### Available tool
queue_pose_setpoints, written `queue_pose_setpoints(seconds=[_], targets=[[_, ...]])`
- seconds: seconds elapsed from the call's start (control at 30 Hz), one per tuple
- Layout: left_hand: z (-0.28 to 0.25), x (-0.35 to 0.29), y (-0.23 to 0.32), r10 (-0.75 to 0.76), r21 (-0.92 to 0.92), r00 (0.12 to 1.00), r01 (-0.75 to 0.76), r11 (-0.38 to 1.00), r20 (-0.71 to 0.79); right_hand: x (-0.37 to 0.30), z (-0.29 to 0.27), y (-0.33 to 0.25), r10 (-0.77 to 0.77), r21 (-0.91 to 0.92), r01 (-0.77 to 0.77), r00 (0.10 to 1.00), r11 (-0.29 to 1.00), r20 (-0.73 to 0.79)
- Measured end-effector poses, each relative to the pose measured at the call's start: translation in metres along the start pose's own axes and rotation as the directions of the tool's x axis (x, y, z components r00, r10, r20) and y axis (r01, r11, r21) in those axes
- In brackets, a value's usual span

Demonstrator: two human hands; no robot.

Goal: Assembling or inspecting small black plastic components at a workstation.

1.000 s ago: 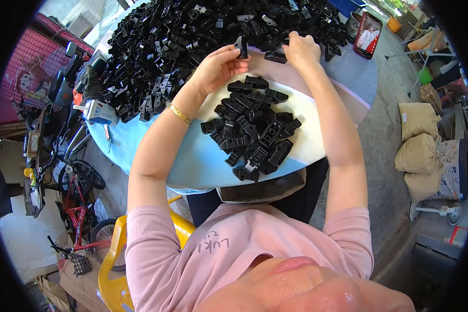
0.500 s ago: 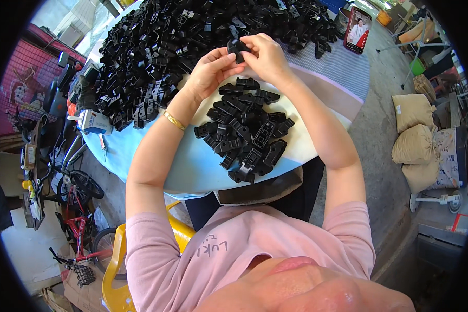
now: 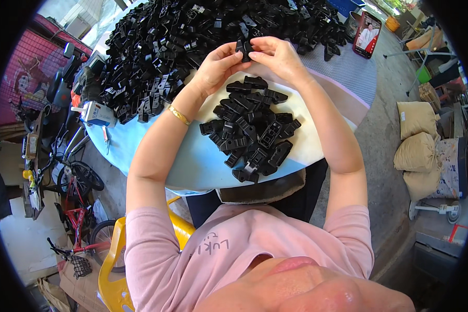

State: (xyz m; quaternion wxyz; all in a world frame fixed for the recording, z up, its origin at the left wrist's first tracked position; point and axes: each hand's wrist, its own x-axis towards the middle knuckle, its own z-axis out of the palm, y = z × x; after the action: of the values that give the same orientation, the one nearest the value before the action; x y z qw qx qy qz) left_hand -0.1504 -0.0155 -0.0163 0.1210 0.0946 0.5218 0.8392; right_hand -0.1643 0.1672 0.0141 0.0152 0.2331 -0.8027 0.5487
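Between my two hands is a small black plastic part (image 3: 244,50), held above the table in front of the large heap. My left hand (image 3: 221,66) grips it from the left with thumb and fingers. From the right, my right hand (image 3: 278,57) pinches its other side. A smaller pile of black plastic parts (image 3: 252,127) lies on the table nearer to me, just below my hands. Behind them spreads a big heap of similar black parts (image 3: 156,57). How the held part fits together is too small to make out.
The table (image 3: 192,166) has a light blue and cream cover. A phone (image 3: 367,37) stands at its far right, a small white and blue box (image 3: 99,114) at its left edge. Sacks (image 3: 418,151) lie to the right; a red bicycle (image 3: 78,229) and yellow chair (image 3: 114,265) are left.
The black part is turned more upright between my fingers. Both hands have shifted slightly to the right in the picture, and the table scene has shifted a little too.
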Motion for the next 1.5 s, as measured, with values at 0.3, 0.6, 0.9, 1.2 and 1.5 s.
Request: queue_pose_setpoints(seconds=[0.3,0.6,0.9,1.2,1.5], targets=[[0.002,0.000,0.005,0.056,0.020,0.998,-0.056,0.998,0.025,-0.002,0.011,-0.001,-0.135,-0.007,0.135,0.980,0.991,-0.145],[0.012,-0.003,0.006,0.129,0.171,0.991,-0.124,0.978,-0.023,-0.008,0.017,-0.005,-0.338,-0.311,0.262,0.914,0.914,-0.223],[0.023,-0.013,0.018,0.274,0.387,0.955,-0.212,0.897,-0.113,0.010,0.001,0.008,-0.562,-0.429,0.436,0.794,0.791,-0.230],[0.032,-0.023,0.043,-0.078,0.653,0.959,-0.126,0.747,0.274,0.013,-0.028,0.040,-0.202,-0.700,0.144,0.979,0.700,-0.002],[0.029,-0.013,0.038,-0.175,0.747,0.943,-0.104,0.657,0.285,0.006,-0.025,0.016,0.145,-0.792,-0.059,0.989,0.608,0.038]])
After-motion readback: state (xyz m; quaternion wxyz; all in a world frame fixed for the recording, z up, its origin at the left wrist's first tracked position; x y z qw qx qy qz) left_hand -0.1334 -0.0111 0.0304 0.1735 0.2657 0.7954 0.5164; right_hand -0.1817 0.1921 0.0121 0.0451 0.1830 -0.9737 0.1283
